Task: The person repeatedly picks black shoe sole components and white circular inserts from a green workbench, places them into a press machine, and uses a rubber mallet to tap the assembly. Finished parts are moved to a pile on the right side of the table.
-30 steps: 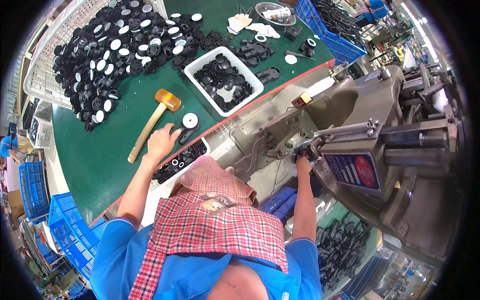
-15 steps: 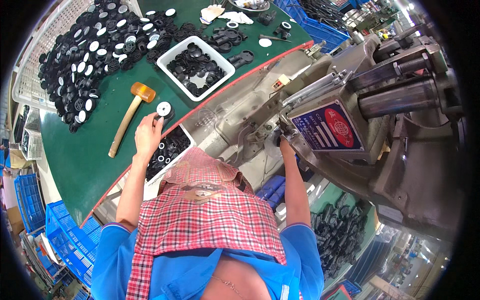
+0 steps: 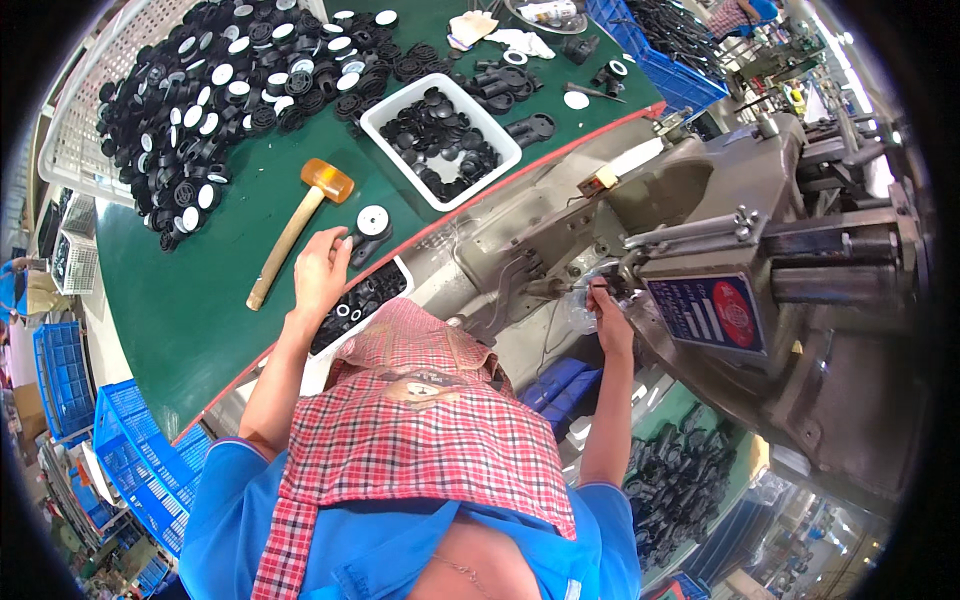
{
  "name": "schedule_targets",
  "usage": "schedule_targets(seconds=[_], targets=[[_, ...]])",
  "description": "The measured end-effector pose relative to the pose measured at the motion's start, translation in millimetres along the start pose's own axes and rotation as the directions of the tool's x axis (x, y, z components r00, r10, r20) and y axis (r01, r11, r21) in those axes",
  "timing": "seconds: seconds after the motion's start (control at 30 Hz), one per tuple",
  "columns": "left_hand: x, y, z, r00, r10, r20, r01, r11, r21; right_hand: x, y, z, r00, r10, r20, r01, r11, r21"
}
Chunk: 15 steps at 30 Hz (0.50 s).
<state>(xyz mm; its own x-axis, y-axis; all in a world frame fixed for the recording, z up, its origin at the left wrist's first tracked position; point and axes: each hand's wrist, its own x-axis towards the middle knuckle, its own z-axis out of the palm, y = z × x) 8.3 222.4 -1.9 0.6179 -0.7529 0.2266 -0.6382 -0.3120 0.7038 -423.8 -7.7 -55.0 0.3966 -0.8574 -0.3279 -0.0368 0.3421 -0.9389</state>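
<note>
My left hand (image 3: pixel 320 268) reaches over the green table (image 3: pixel 200 310). Its fingertips close on a black round part (image 3: pixel 356 248) just below a white-capped disc (image 3: pixel 372 221). Beneath that hand, a narrow tray of small black and white parts (image 3: pixel 362 300) sits at the table's edge. My right hand (image 3: pixel 603 305) is raised to the nose of a grey press machine (image 3: pixel 700 200). Its fingers pinch a small dark piece (image 3: pixel 612 290) under the tool head, and I cannot make out what the piece is.
A wooden-handled mallet (image 3: pixel 292 228) lies left of my left hand. A white bin of black parts (image 3: pixel 440 140) stands behind it, and several black and white-capped discs (image 3: pixel 220 90) are heaped at the far left. Blue crates (image 3: pixel 130 470) stand on the floor to my left.
My left hand has gone from the narrow tray up to the black part by the white-capped disc. My right hand has stayed at the machine's nose while the view shifted.
</note>
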Motion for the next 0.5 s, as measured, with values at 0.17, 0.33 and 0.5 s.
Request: schedule_targets(seconds=[0.17,0.33,0.5], targets=[[16,4,1,0.997,-0.011,0.082,0.016,0.998,-0.059,-23,-35,26,0.989,0.123,-0.08,-0.113,0.986,0.12],[23,-11,1,0.995,-0.005,0.096,0.01,0.998,-0.057,-39,-38,72,0.903,-0.171,-0.395,0.069,0.963,-0.26],[30,-10,0,0.993,0.025,0.118,-0.014,0.996,-0.089,-26,1,70,0.775,-0.593,-0.218,0.283,0.635,-0.719]])
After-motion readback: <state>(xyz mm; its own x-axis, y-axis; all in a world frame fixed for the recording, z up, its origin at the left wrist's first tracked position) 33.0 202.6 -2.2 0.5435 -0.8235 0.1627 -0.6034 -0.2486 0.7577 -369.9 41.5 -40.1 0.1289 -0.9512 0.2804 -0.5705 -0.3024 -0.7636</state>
